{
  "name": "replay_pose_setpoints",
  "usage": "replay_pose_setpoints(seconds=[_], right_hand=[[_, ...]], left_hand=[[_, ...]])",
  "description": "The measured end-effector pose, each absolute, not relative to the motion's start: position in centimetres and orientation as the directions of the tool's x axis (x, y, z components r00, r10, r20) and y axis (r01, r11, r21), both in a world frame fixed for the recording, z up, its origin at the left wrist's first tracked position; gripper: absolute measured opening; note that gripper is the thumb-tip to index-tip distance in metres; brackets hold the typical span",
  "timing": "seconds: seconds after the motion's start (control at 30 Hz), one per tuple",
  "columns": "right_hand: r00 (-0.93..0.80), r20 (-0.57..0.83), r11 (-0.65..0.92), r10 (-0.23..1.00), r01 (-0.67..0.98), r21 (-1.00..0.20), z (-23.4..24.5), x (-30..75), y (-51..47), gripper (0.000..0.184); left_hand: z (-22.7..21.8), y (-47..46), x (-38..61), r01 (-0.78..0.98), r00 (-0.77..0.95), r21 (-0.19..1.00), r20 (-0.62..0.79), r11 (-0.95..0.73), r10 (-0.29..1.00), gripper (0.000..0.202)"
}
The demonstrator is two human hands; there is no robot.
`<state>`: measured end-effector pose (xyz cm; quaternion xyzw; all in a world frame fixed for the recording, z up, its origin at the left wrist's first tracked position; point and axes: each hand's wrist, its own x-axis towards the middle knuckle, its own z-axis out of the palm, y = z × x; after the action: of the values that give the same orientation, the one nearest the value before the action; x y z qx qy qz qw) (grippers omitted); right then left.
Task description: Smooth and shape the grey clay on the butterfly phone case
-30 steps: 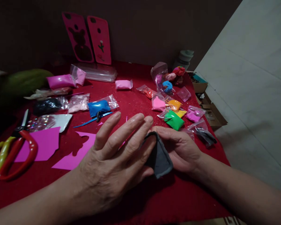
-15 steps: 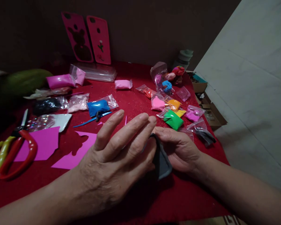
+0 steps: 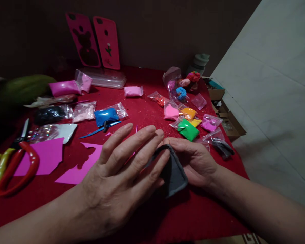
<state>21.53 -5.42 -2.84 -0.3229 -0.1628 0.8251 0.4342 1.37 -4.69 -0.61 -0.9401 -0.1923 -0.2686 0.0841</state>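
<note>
Thumb on top, pinched a dark grey piece (image 3: 176, 176) with a raised rim in the right hand (image 3: 197, 161), fingers curled behind it and along its right side. Held it tilted over the near part of the red-covered surface (image 3: 152, 220). Laid the left hand (image 3: 117, 179) against the opposite side, half open with fingers fanned, index fingertip touching the rim near the right thumb. Could not tell, with much of the left thumb hidden, about any firm grip on that side.

Just past the left hand, saw a magenta sheet with a cut-out (image 3: 87, 166), then a plain magenta sheet (image 3: 49, 157), partly overlapped by scissors (image 3: 11, 169) with red and yellow handles. Behind these, noted a thin blue tool (image 3: 91, 133) beside a blue packet (image 3: 106, 117), followed leftward by a pale pink packet (image 3: 83, 112) and a black packet (image 3: 52, 114).

Beyond the right hand, found a green packet (image 3: 188, 130) touching others in orange (image 3: 188, 113) and pink (image 3: 171, 112), with a magenta packet (image 3: 210, 123) to the right.

Farthest out, saw two decorated phone cases (image 3: 107, 42) standing upright at the back, a lidded bottle (image 3: 201, 61) at the far right corner, and open cardboard boxes (image 3: 235, 122) past the right edge.
</note>
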Motion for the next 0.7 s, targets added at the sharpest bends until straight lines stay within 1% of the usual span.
replay_pose_setpoints(seconds=[0.13,0.3,0.5,0.57,0.7], right_hand=[[-0.427,-0.406,-0.589,0.808,-0.584,-0.558,-2.9,21.7,-5.5,0.013],[-0.409,-0.398,-0.571,0.821,-0.583,-0.578,-2.9,21.6,-5.4,0.018],[-0.411,-0.394,-0.569,0.822,-0.593,-0.569,-2.9,21.3,-5.5,0.023],[-0.418,-0.375,-0.562,0.827,-0.607,-0.562,-3.0,21.3,-5.6,0.024],[-0.436,-0.377,-0.575,0.817,-0.589,-0.567,-2.9,21.4,-5.6,0.021]], left_hand=[[-0.7,-4.5,1.4,0.422,0.790,-0.086,0.524,-0.903,0.319,0.033],[-0.3,-4.5,1.6,0.417,0.796,-0.093,0.518,-0.904,0.314,0.033],[0.1,-4.2,1.9,0.365,0.815,-0.135,0.524,-0.921,0.246,0.032],[0.4,-4.1,2.0,0.348,0.819,-0.114,0.520,-0.930,0.243,0.031],[0.6,-4.1,2.0,0.352,0.806,-0.020,0.515,-0.936,0.293,0.029]])
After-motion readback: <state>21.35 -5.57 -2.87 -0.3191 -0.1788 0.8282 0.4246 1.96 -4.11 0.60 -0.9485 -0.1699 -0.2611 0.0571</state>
